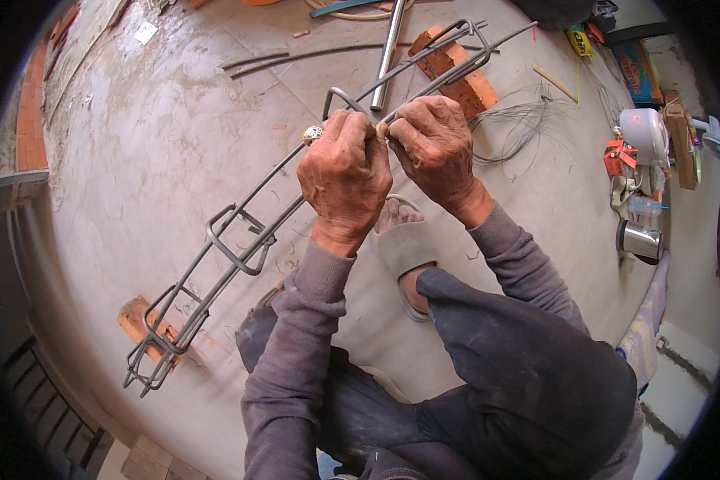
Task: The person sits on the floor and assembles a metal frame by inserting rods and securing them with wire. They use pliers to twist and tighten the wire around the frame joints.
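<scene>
Dusty concrete floor carries a long rebar cage (pixel 240 232), resting on two bricks, one far (pixel 456 72) and one near (pixel 140 320). Both hands meet at a middle stirrup: the left hand (pixel 344 180) is clenched around the bar, the right hand (pixel 436 144) pinches a small tool or wire end there; which one I cannot tell. If the cage rolls on the bricks, the grip may slip. Loose wire (pixel 520 124) lies beside.

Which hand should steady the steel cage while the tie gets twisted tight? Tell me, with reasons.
Probably the left hand: it is closed over the cage bars at the joint, wrist straight above them. The right hand pinches something small at that joint with its fingertips, so it looks freer to do the twisting.
</scene>
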`<state>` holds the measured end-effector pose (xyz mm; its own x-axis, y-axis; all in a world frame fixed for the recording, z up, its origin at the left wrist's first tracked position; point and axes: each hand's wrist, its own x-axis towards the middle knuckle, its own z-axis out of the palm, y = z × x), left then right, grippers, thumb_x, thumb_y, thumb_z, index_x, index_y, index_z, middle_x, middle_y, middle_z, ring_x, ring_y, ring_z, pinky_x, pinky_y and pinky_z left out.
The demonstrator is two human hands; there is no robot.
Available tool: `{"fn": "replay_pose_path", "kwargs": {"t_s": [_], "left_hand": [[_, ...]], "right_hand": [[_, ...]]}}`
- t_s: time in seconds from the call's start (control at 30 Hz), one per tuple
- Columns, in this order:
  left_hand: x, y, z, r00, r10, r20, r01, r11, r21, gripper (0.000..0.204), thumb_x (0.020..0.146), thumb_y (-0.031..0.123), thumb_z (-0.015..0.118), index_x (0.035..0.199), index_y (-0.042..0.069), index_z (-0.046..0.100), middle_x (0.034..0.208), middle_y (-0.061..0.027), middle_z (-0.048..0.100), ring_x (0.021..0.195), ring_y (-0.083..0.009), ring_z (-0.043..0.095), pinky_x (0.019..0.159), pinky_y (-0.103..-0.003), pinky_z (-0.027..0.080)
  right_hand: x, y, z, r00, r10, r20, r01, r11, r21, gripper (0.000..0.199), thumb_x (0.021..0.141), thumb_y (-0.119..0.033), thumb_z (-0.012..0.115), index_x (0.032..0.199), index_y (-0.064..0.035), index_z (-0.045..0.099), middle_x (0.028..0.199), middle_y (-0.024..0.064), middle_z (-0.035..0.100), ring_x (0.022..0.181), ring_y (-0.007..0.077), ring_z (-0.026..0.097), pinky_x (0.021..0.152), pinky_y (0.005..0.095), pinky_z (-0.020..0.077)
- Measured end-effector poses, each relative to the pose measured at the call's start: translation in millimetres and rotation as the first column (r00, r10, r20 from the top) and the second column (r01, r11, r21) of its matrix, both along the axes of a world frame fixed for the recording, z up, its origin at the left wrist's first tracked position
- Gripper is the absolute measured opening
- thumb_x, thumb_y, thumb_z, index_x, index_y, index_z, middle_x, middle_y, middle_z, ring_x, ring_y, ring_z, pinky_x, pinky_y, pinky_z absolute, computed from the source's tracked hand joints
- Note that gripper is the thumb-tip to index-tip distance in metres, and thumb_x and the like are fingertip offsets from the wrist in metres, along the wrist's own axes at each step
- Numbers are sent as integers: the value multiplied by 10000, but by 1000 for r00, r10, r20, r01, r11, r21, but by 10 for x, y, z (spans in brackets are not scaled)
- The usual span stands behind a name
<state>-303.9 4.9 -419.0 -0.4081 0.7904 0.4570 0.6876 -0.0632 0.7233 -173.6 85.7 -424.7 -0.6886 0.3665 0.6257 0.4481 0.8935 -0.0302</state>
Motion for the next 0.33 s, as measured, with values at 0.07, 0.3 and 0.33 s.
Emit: {"fn": "replay_pose_path", "kwargs": {"t_s": [0.07, 0.3, 0.33], "left_hand": [[11, -9, 3, 1000, -5, -2, 5, 1000, 0, 152, 773, 64, 696, 790, 55, 545, 778, -101, 560, 665, -317, 584, 572, -404, 454], [19, -15, 9, 1000, -5, -7, 5, 1000, -10, 155, 785, 88, 699, 788, 59, 546, 776, -96, 560, 679, -304, 595, 568, -395, 459], [14, -20, 11, 1000, 0, 2, 0, 1000, -16, 158, 785, 99, 707, 788, 67, 553, 780, -96, 564, 691, -302, 602, 574, -396, 464]], "right_hand": [[22, 26, -6, 999, 46, 3, -46, 999, 3, 125, 739, -137, 706, 771, -96, 592, 841, 32, 561, 876, 220, 579, 865, 394, 457], [57, -4, 36, 1000, 18, -9, -20, 894, -447, 158, 708, -125, 732, 761, -102, 585, 856, 52, 607, 856, 262, 590, 861, 375, 476], [61, -33, 15, 1000, -15, -25, -2, 810, -587, 166, 699, -125, 739, 761, -106, 586, 858, 57, 615, 847, 274, 591, 859, 373, 479]]}}
